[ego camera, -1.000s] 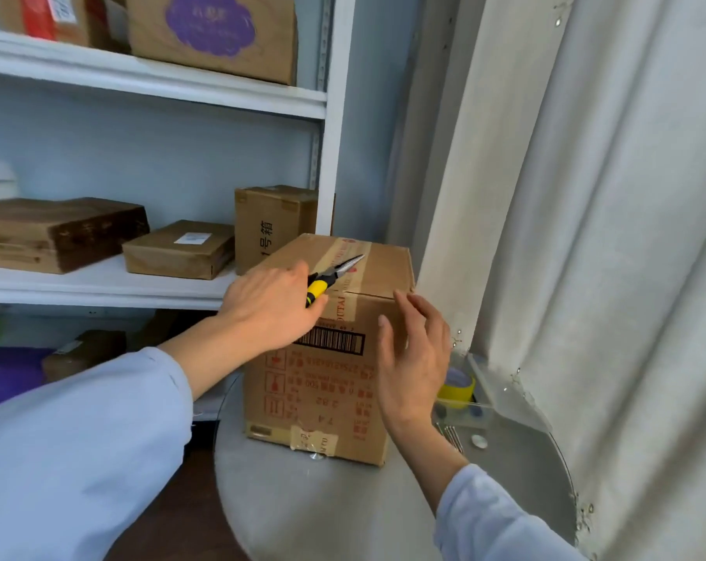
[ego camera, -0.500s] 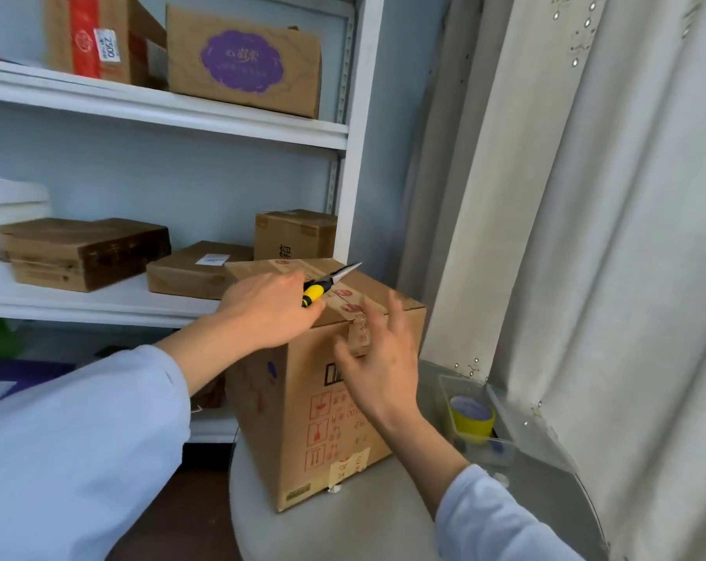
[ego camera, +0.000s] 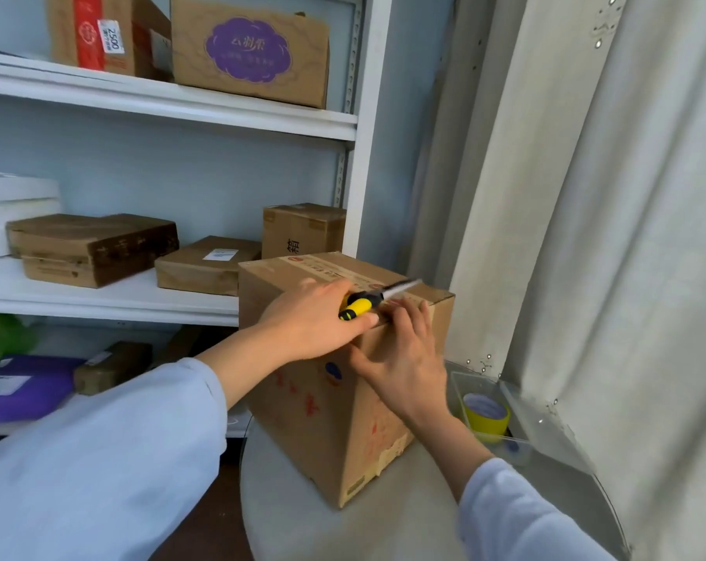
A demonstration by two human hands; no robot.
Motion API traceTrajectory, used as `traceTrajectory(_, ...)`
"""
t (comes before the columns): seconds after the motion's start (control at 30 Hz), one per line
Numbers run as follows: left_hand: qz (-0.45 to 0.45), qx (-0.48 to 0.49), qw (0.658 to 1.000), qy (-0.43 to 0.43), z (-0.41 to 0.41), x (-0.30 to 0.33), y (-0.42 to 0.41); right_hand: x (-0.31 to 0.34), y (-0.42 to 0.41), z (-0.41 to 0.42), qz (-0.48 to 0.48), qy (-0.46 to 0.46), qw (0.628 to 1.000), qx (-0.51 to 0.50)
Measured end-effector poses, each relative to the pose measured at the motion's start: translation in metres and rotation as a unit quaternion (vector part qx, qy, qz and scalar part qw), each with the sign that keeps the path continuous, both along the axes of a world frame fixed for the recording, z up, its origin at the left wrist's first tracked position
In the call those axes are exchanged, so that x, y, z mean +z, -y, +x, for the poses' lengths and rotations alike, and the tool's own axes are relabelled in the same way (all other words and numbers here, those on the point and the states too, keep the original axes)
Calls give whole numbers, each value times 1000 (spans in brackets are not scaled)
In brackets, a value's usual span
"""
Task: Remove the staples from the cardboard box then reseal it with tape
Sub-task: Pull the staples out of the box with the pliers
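Cardboard box (ego camera: 335, 419): my left hand (ego camera: 315, 321) grips pliers (ego camera: 377, 299), aimed at lid; right hand (ego camera: 400, 358), fingers spread, steadies corner.

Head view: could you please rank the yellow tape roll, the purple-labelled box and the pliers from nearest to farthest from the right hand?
1. Pliers, just left of the right hand, held in the left hand.
2. Yellow tape roll, lower right, in the clear tray.
3. Purple-labelled box, top shelf.
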State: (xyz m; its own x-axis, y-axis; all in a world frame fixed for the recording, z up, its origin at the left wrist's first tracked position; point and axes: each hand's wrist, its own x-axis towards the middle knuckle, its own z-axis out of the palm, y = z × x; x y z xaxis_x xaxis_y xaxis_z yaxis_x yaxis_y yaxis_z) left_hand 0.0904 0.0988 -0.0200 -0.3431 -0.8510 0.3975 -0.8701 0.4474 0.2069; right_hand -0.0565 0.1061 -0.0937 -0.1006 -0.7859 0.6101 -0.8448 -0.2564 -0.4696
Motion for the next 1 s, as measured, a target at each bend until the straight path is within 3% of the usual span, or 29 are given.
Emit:
traceTrajectory(0.1, 17, -31, 999, 24, -2, 2, 2, 4, -1, -30, 14, 31, 998, 61)
traceTrajectory(0.27, 55, -98, 994, 13, 3, 10, 8, 15, -11, -77, 118, 107, 972, 172)
traceTrajectory(0.57, 51, -152, 983, 93, 4, 33, 15, 10, 1, -81, 126, 94, 981, 113)
traceTrajectory(1.0, 29, -128, 978, 160, -7, 35, 25, 12, 8, -93, 141, 139, 966, 165)
